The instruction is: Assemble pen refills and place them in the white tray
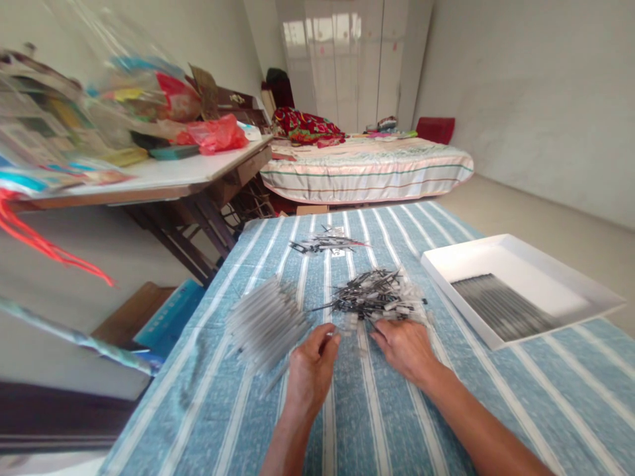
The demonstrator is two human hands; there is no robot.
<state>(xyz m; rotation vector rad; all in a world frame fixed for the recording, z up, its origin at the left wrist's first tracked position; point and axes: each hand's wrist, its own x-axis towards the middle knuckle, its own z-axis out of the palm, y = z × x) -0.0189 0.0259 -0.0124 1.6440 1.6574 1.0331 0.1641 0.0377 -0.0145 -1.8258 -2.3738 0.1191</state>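
My left hand (313, 363) is closed, thumb and forefinger pinched together, just right of a stack of translucent grey pen barrels (268, 320). A pale bit shows at its fingertips, too blurred to name. One barrel (278, 377) sticks out by the left wrist; whether the hand holds it I cannot tell. At the near edge of a heap of small black and clear pen parts (377, 294), my right hand (404, 350) has its fingers drawn together. What they grip is hidden. Further back lies a smaller pile of thin dark pieces (327, 244).
A white open box (560, 271) with a row of dark pens (501, 307) stands at the right on the blue striped cloth (407, 436). A cluttered side table (198, 173) rises at the left. Beyond are a bed (367, 168) and a white wardrobe (342, 73).
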